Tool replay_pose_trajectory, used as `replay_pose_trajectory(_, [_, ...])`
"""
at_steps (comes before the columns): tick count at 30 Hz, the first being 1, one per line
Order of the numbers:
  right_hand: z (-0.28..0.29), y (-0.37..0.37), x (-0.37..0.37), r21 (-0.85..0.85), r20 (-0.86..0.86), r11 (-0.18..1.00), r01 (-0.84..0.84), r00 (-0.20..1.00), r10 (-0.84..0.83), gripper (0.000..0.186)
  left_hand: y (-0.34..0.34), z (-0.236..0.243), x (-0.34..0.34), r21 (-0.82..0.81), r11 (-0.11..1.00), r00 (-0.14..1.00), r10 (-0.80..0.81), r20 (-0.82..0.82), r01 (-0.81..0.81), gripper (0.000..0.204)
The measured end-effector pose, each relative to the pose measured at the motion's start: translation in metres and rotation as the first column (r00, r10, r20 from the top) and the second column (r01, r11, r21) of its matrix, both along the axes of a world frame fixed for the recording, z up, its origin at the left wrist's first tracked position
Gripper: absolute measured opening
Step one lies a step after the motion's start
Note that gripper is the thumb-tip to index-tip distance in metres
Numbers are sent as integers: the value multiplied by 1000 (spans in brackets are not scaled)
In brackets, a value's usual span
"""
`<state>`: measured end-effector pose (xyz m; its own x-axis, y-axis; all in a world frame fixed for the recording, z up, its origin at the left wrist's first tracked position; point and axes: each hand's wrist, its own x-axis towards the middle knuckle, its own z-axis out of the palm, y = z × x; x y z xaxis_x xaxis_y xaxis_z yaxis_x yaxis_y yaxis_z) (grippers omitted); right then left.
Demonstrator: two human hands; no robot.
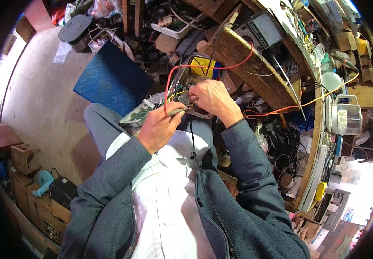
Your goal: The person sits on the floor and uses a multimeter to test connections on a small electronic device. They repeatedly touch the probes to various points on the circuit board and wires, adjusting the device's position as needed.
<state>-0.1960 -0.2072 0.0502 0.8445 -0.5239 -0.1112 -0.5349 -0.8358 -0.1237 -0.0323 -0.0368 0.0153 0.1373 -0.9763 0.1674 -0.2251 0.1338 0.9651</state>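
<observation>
An opened device with wires and electronic parts (142, 113) rests across my lap. My left hand (158, 125) is closed at its near left side, fingers wrapped round a slim grey tool (177, 112) pointing to the right. A red wire (168, 84) runs down to that same hand. My right hand (212, 98) bends over the right part of the device, its fingertips pinched together among green and yellow wires (177, 93). Whatever lies between those fingertips is hidden. Just beyond the hands is a yellow and blue boxy object (203, 67) with dark leads across it.
A worn wooden beam (247, 64) slants close beyond my right hand. Blue textured sheet (114, 77) lies to the left on the floor. Tangled black cables (283, 146) fill the space by my right arm, beside a cluttered bench with a clear plastic jug (346, 116). An orange lead (316, 102) crosses there.
</observation>
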Motion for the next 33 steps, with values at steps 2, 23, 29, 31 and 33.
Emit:
replay_pose_trajectory(2, [2,1,2,-15,-23,1000,12,1000,-13,9,-1,-2,-1,-32,999,1000,3,5,-2,18])
replay_pose_trajectory(23, [-4,-7,13,13,-117,993,-117,986,118,11,-3,-3,1,-44,999,999,7,54,-5,18])
replay_pose_trajectory(29, [-4,-8,13,-4,-136,990,-142,981,140,10,-3,1,0,-28,1000,999,5,35,-4,18])
replay_pose_trajectory(31, [-2,-10,12,15,-153,991,-131,979,132,10,-3,0,1,-30,1000,999,6,40,-5,18])
replay_pose_trajectory(33, [0,-10,11,18,-167,991,-130,977,131,10,-3,-1,1,-35,999,998,10,61,-8,18])
